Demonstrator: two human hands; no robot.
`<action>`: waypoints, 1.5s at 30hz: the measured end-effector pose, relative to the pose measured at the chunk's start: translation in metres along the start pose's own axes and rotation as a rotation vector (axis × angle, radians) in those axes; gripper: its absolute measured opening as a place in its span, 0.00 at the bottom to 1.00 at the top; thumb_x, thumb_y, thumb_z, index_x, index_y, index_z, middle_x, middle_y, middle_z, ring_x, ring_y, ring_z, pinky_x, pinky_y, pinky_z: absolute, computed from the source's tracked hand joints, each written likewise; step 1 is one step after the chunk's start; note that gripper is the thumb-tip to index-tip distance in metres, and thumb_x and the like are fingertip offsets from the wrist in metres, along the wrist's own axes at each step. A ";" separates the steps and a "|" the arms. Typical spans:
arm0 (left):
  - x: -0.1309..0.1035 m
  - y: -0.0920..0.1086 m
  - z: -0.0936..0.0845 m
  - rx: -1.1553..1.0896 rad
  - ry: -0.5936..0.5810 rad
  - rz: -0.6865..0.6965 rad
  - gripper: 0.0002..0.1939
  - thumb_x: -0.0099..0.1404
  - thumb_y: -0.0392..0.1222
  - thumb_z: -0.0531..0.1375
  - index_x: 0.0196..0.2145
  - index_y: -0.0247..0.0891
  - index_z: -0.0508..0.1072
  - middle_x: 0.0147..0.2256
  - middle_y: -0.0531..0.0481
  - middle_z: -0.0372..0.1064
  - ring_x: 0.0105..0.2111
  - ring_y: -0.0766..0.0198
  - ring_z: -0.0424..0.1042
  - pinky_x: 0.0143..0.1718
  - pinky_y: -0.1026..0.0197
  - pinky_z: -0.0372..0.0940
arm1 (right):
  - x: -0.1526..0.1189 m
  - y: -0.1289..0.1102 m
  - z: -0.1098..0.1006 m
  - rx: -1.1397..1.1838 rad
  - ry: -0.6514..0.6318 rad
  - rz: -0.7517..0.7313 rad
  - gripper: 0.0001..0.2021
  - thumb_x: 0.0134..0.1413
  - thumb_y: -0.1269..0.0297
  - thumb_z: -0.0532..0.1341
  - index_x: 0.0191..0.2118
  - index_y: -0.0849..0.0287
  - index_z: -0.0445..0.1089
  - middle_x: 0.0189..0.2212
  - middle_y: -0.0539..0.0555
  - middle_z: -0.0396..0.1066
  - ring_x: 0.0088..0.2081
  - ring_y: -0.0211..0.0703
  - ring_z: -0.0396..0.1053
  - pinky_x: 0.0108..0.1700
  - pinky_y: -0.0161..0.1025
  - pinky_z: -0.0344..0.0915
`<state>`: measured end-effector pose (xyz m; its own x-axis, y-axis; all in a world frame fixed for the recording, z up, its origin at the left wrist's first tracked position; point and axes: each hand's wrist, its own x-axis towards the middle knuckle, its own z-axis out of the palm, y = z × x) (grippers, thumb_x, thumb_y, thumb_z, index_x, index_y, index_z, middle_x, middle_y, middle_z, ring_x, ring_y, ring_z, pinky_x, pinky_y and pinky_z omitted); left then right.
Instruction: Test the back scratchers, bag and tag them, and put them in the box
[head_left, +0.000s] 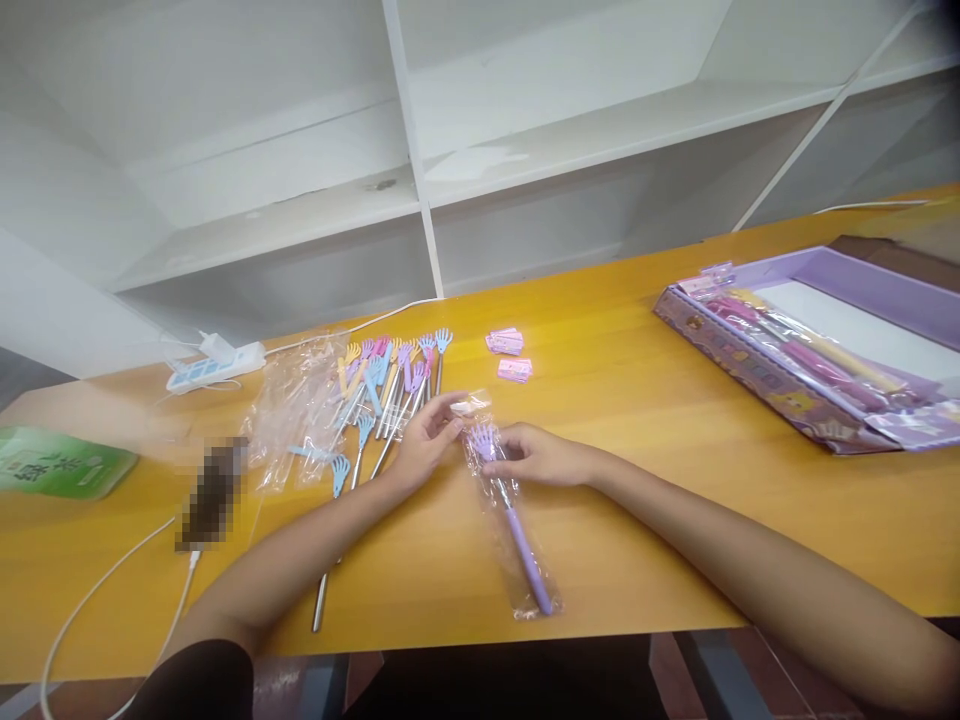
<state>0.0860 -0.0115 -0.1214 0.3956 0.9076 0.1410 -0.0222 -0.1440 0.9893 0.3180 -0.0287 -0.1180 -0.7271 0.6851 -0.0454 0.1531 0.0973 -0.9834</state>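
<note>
a purple back scratcher (525,555) lies in a clear plastic bag (499,535) on the yellow table (675,560). its little claw is between the two hands, and its long handle points back toward the person, leaning a bit right. the right hand (541,455) is nearer: its thumb and fingers hold the bag beside the claw. the left hand (429,440) bends its fingers by the bag's top; i cannot tell if they pinch it.

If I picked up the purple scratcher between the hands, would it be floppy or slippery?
The scratcher is probably stiff, since its rod and handle look straight. Its clear, shiny bag may feel slippery, and its loose edges would likely flop.
</note>
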 end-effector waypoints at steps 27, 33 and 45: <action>0.006 0.003 -0.002 0.137 -0.046 -0.022 0.18 0.68 0.47 0.67 0.52 0.37 0.81 0.54 0.39 0.78 0.53 0.53 0.78 0.57 0.53 0.71 | -0.003 -0.002 0.001 -0.083 -0.008 -0.042 0.23 0.63 0.41 0.64 0.41 0.60 0.73 0.35 0.50 0.70 0.36 0.40 0.64 0.41 0.38 0.64; 0.004 0.005 -0.002 0.188 -0.015 -0.016 0.17 0.70 0.50 0.65 0.49 0.36 0.82 0.51 0.40 0.80 0.51 0.54 0.78 0.56 0.53 0.71 | -0.003 -0.002 0.000 -0.111 -0.010 -0.068 0.20 0.64 0.44 0.63 0.38 0.60 0.71 0.34 0.50 0.69 0.35 0.40 0.63 0.41 0.38 0.64; 0.001 -0.001 0.002 0.082 -0.123 -0.108 0.22 0.64 0.48 0.71 0.52 0.35 0.80 0.52 0.37 0.79 0.53 0.52 0.78 0.58 0.49 0.71 | 0.002 0.013 -0.002 -0.259 0.509 -0.259 0.15 0.67 0.48 0.63 0.49 0.53 0.68 0.43 0.56 0.70 0.35 0.41 0.71 0.28 0.36 0.70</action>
<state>0.0880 -0.0109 -0.1218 0.5007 0.8653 0.0235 0.0995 -0.0846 0.9914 0.3194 -0.0249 -0.1303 -0.3619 0.8677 0.3408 0.2182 0.4343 -0.8739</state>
